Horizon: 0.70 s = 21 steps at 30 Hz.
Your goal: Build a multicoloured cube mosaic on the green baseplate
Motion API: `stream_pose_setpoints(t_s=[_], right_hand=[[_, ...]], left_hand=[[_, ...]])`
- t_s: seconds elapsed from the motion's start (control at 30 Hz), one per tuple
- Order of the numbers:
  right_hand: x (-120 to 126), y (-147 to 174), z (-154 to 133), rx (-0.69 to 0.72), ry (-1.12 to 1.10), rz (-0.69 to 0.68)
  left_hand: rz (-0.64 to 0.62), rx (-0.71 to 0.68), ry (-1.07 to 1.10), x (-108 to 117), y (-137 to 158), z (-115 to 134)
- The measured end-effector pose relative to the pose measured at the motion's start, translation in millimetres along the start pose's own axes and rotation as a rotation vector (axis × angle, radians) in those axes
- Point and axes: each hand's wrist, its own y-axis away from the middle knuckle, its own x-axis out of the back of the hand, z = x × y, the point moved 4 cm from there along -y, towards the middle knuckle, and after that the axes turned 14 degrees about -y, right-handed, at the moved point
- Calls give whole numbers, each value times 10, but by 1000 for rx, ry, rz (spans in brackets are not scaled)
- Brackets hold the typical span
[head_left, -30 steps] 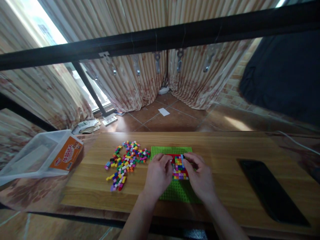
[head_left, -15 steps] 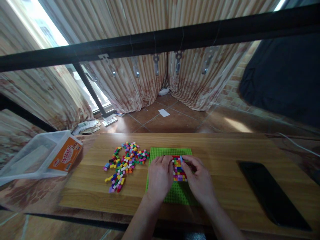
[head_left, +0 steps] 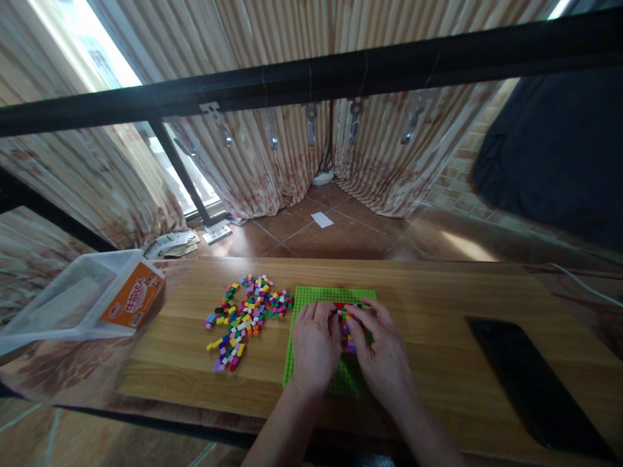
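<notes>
A green studded baseplate [head_left: 302,295] lies on the wooden table, with a block of small multicoloured toy bricks [head_left: 348,344] built up on it. My left hand [head_left: 315,344] rests over the left part of the plate, its fingers curled together against the left side of the block. From the right, my right hand [head_left: 382,347] reaches over the block, thumb and fingers bent down onto its upper part and covering much of it. Whatever sits between the fingertips of either hand is hidden.
Loose coloured bricks [head_left: 250,311] are spread left of the plate. A clear plastic bin [head_left: 80,295] with an orange label stands at the table's left end. A black flat object, like a phone [head_left: 535,383], lies at the right. A dark metal bar [head_left: 292,74] with hooks crosses beyond the table.
My right hand has shifted slightly left over the block, and its fingers now cover the light blue brick that showed at their tips. The left hand stays by the block. The view has shifted slightly.
</notes>
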Motion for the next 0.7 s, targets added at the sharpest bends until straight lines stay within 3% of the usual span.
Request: stream_pose_setpoints(t_s=[0.27, 0.53, 0.7], right_hand=[[-66, 55, -9, 154, 274, -53], [-39, 37, -138, 162, 564, -115], [-37, 70, -120, 165, 609, -115]], left_hand=[[-34, 67, 92, -24, 2, -11], [-89, 156, 200, -43, -19, -17], [-100, 136, 291, -55, 5, -41]])
